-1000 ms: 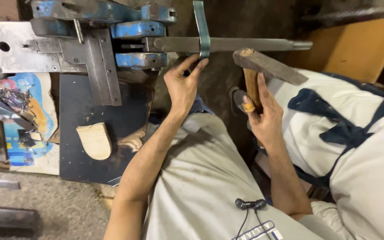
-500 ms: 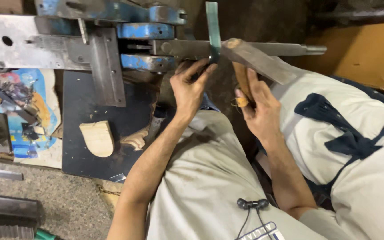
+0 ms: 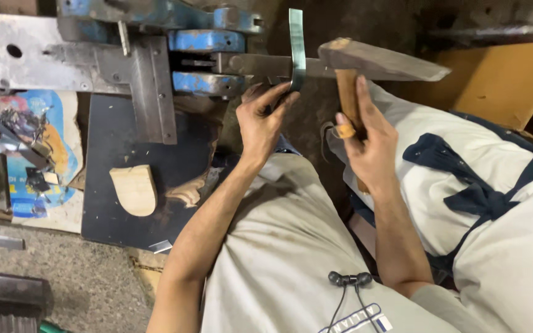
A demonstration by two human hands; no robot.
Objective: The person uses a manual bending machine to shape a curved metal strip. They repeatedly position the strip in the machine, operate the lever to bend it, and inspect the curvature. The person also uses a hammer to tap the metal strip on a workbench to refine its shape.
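Left hand (image 3: 265, 117) pinching bent metal strip (image 3: 296, 49) w/ thumb & fingertips, strip upright against steel bar (image 3: 251, 63) clamped in blue vise (image 3: 208, 40). Right hand (image 3: 365, 145) wrapped tight round wooden handle of hammer (image 3: 380, 60), head level just right of strip, nr touching bar. Wooden block (image 3: 134, 189) on dark mat (image 3: 109, 135) below-left.

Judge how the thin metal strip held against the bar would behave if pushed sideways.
The metal strip looks thin and already curves near the left hand, so it would probably flex. Its narrow edge and bare metal suggest it is light, perhaps slippery.
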